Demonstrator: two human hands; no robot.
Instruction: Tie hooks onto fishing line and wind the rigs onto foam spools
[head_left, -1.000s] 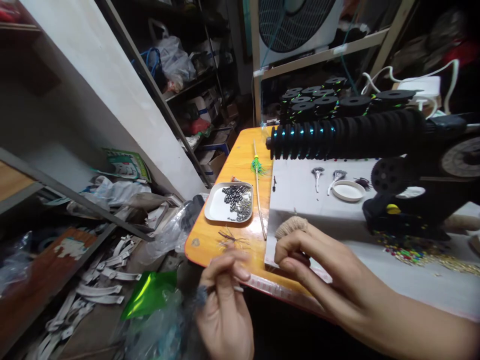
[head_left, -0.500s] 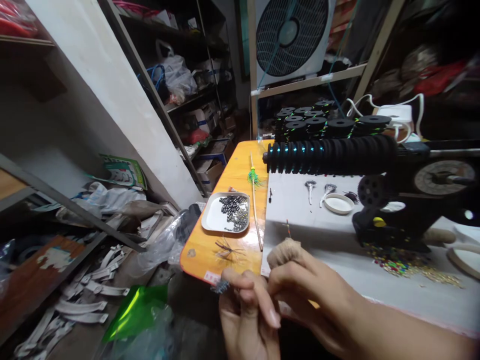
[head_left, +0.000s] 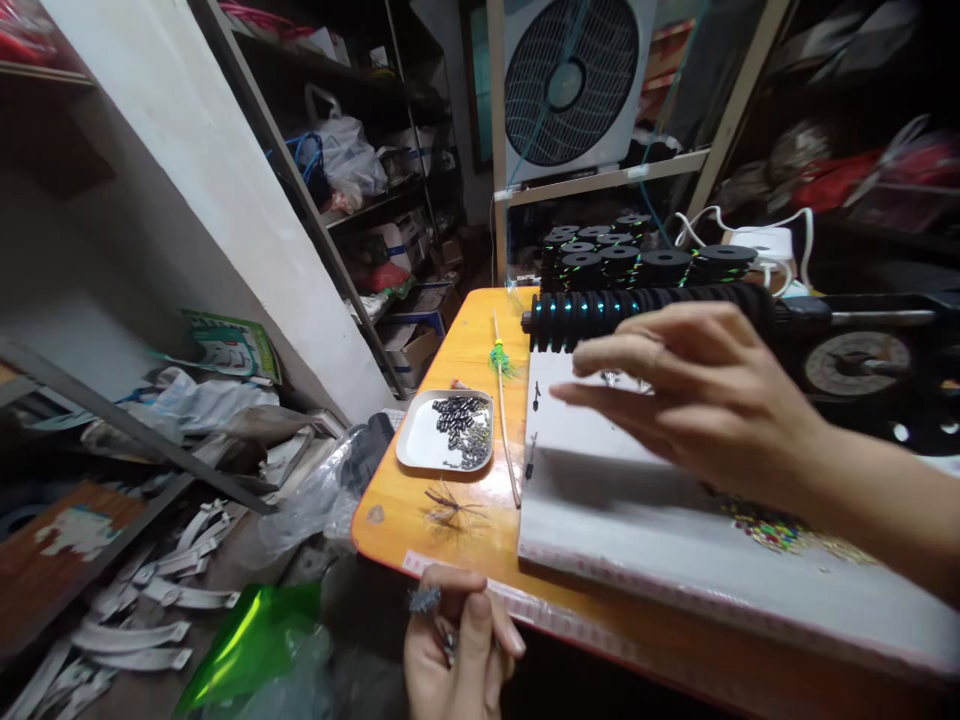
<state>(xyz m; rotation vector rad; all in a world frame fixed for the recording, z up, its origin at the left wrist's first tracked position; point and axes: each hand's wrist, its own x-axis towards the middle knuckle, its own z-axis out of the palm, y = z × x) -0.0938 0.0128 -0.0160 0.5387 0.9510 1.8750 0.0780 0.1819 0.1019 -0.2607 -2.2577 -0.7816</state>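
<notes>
My left hand (head_left: 461, 640) is closed at the table's front edge, with a small bluish-grey bristly piece (head_left: 424, 600) sticking out at its fingers. Over the white board (head_left: 600, 520) my right hand (head_left: 675, 385) hovers with thumb and fingers apart, nothing visible between them. Two small dark pieces lie on the board's left edge, one (head_left: 536, 396) behind the other (head_left: 531, 457). A white tray (head_left: 420, 440) of black and silvery small parts stands on the orange table (head_left: 465, 335). Beside it lies a thin stick (head_left: 505, 430) with a green tuft.
A black machine (head_left: 855, 365) with a rod of dark spools stands at the right, more spools (head_left: 619, 258) behind it. Colourful beads (head_left: 772, 525) lie below my right forearm. A fan (head_left: 570, 85) is at the back, and wiry strands (head_left: 450, 505) lie near the tray.
My right hand has parted from my left, moved up over the board and opened. A second dark piece now shows on the board's left edge. The view has shifted slightly.
</notes>
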